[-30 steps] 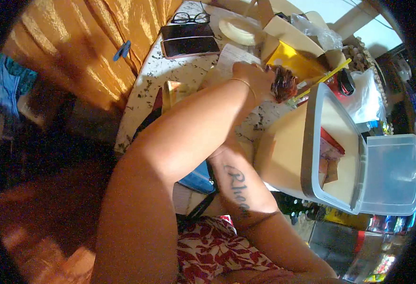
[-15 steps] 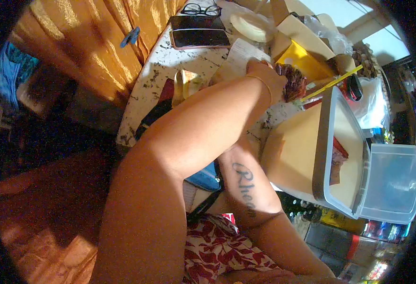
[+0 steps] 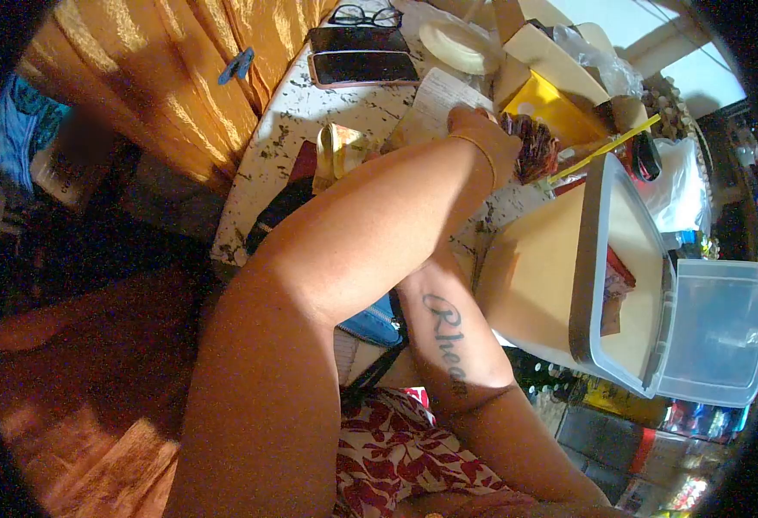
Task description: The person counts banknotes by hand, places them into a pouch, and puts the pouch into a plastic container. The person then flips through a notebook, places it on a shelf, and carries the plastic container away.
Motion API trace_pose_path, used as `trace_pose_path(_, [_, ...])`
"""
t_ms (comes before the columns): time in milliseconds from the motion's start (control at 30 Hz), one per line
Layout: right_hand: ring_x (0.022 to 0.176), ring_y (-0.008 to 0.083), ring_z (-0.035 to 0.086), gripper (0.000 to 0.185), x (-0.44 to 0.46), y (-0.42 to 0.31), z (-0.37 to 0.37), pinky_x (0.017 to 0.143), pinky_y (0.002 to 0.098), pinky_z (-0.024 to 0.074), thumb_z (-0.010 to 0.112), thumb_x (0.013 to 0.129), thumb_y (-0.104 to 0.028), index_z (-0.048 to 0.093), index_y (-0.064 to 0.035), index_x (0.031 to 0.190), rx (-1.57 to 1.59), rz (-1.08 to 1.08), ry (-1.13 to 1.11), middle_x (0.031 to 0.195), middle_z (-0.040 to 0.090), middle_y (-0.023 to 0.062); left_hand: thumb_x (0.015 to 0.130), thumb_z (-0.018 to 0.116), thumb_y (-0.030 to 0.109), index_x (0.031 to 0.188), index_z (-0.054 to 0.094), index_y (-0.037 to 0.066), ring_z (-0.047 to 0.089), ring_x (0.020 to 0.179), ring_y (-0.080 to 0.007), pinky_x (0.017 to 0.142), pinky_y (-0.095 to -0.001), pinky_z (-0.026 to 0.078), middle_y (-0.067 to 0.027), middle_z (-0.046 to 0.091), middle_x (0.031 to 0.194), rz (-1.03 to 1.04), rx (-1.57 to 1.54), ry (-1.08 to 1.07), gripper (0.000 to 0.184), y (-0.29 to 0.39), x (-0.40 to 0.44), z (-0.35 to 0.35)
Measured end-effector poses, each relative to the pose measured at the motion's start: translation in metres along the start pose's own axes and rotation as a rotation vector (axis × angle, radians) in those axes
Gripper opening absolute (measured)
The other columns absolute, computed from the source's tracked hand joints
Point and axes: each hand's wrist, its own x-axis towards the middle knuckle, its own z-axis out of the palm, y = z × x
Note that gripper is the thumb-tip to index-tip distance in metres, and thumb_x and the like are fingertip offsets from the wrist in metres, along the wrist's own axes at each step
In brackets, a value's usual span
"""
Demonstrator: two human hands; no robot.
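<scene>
And there the left hand was, out over the table, fingers partly curled and right up against the dark bundle, how firm the grip I couldn't tell; the right hand sat hidden under the left forearm, its state impossible to tell; paper lay just left of the bundle, two phones far left; the open tub stood near right, red packets inside!
</scene>
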Motion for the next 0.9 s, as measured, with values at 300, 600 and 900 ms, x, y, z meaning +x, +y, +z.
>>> trace_pose_path(300, [0.104, 0.0274, 0.065, 0.038, -0.005, -0.009, 0.007, 0.091, 0.0435, 0.0544, 0.060, 0.093, -0.014, 0.053, -0.0022, 0.128, 0.060, 0.008, -0.002, 0.119, 0.064, 0.0144, 0.096, 0.047, 0.026, 0.120, 0.062, 0.014, 0.068, 0.102, -0.0349, 0.081, -0.0495, 0.053, -0.0157, 0.069, 0.108, 0.130, -0.118, 0.094, 0.031, -0.009, -0.014, -0.051])
trace_pose_path(600, [0.102, 0.0282, 0.066, 0.036, 0.015, 0.008, -0.018, 0.088, 0.0457, 0.0556, 0.058, 0.092, -0.005, 0.052, -0.0007, 0.127, 0.182, -0.113, 0.038, 0.115, 0.065, 0.0153, 0.086, 0.068, 0.026, 0.111, 0.063, 0.003, 0.067, 0.092, -0.0385, 0.078, -0.0449, 0.053, -0.0215, 0.069, 0.096, -0.026, -0.225, 0.369, 0.034, -0.097, -0.114, -0.117])
trace_pose_path(900, [0.098, 0.0289, 0.066, 0.033, 0.016, 0.009, -0.024, 0.084, 0.0451, 0.0564, 0.059, 0.094, -0.011, 0.054, 0.0002, 0.125, 0.134, 0.000, 0.070, 0.111, 0.066, 0.0146, 0.084, 0.062, -0.001, 0.121, 0.055, 0.004, 0.060, 0.111, -0.0280, 0.096, -0.0342, 0.046, -0.0151, 0.064, 0.112, -0.130, -0.693, 0.273, 0.038, -0.089, -0.176, -0.086])
